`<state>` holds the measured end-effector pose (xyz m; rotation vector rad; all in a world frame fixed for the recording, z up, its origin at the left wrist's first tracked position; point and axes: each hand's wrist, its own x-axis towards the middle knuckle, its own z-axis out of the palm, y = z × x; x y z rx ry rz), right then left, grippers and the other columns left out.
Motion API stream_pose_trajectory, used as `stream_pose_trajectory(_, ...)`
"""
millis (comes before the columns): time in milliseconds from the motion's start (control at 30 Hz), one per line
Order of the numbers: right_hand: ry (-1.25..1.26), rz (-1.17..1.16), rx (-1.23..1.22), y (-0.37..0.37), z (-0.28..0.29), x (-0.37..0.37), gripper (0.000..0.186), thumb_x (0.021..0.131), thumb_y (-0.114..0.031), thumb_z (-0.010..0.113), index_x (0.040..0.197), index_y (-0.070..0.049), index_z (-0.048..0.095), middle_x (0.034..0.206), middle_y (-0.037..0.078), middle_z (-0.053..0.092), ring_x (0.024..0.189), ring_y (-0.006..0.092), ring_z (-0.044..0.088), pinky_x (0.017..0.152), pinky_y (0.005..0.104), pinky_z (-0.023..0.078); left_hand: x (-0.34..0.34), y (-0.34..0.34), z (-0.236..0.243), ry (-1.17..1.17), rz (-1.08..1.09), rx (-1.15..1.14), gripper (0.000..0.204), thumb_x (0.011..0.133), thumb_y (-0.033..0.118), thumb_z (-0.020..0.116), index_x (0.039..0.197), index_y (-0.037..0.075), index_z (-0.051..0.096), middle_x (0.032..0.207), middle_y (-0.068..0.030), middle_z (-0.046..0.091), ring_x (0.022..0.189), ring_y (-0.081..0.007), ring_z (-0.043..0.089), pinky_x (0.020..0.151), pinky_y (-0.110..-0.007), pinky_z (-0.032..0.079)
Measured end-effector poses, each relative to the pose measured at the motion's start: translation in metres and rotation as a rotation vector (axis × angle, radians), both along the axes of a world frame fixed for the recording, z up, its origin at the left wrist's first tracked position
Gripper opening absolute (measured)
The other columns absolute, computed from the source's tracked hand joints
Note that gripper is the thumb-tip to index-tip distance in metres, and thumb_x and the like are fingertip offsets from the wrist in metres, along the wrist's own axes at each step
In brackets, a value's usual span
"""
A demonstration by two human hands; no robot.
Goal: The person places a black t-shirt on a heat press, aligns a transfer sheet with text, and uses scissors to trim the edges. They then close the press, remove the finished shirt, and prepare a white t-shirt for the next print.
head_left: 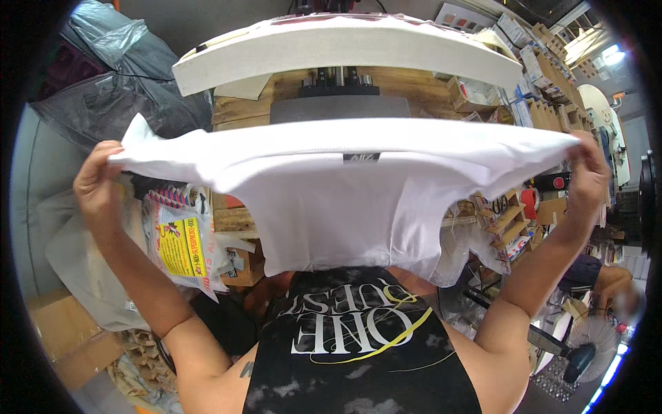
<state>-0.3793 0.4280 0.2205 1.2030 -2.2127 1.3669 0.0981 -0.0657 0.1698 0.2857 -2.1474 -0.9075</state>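
A white T-shirt is stretched out wide between my two hands, with a small dark label at its neck. My left hand is closed on the sleeve end at the left. At the other end, my right hand pinches the opposite sleeve. The shirt's body hangs down in front of my chest, its lower edge close to my dark top. Behind it a grey flat plate partly shows, mounted by a black metal bracket on a wooden table.
A long cream padded bar spans the far side above the table. Clear plastic bags and cardboard boxes stand at the left. Shelves of cardboard bins line the right, where a fan and another person also appear.
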Motion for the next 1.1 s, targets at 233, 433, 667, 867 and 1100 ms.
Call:
stream_pose_trajectory(233, -0.288, -0.341, 0.602, -0.138, -0.175, -0.116, 0.034, 0.092, -0.034, 0.065, 0.099, -0.002, 0.073, 0.088, 0.015, 0.073, 0.085, 0.0272, 0.071, 0.077, 0.0357, 0.052, -0.158, -0.061, -0.151, -0.326, 0.408, 0.671, 0.022, 0.093, 0.015, 0.069, 0.107, -0.002, 0.069, 0.092, -0.0077, 0.066, 0.077, -0.0136, 0.064, 0.067, -0.028, 0.054)
stream_pose_trajectory(433, -0.838, -0.141, 0.177, -0.232, -0.292, -0.151, 0.049, 0.092, -0.036, 0.067, 0.126, -0.001, 0.060, 0.109, 0.019, 0.069, 0.109, 0.0348, 0.065, 0.098, 0.0426, 0.049, -0.259, -0.092, -0.268, -0.185, 0.426, 0.463, 0.037, 0.094, 0.022, 0.067, 0.124, 0.000, 0.061, 0.115, -0.0182, 0.066, 0.108, -0.0326, 0.066, 0.088, -0.044, 0.055)
stream_pose_trajectory(667, -0.146, -0.017, 0.635, -0.198, -0.354, -0.038, 0.059, 0.096, -0.025, 0.062, 0.145, 0.000, 0.041, 0.151, 0.028, 0.038, 0.141, 0.0429, 0.037, 0.115, 0.0500, 0.034, -0.268, -0.031, -0.328, -0.372, 0.352, -0.135, 0.042, 0.092, 0.022, 0.067, 0.127, 0.001, 0.060, 0.124, -0.0233, 0.062, 0.116, -0.0408, 0.058, 0.102, -0.050, 0.044)
stream_pose_trajectory(867, -0.194, -0.091, 0.683, -0.120, -0.345, 0.062, 0.068, 0.101, -0.036, 0.052, 0.152, 0.002, 0.029, 0.157, 0.031, 0.027, 0.141, 0.0460, 0.036, 0.116, 0.0500, 0.033, -0.301, -0.013, -0.338, -0.297, 0.362, -0.178, 0.036, 0.089, 0.015, 0.064, 0.123, 0.002, 0.062, 0.121, -0.0236, 0.063, 0.115, -0.0430, 0.058, 0.098, -0.052, 0.045)
stream_pose_trajectory(1100, -1.400, -0.189, 0.403, -0.050, -0.359, 0.072, 0.077, 0.103, -0.054, 0.043, 0.152, 0.004, 0.032, 0.147, 0.024, 0.048, 0.137, 0.0353, 0.045, 0.112, 0.0418, 0.036, -0.263, -0.052, -0.320, -0.501, 0.699, 0.071, 0.028, 0.088, 0.005, 0.058, 0.115, 0.001, 0.064, 0.111, -0.0220, 0.066, 0.104, -0.0410, 0.063, 0.089, -0.050, 0.050)
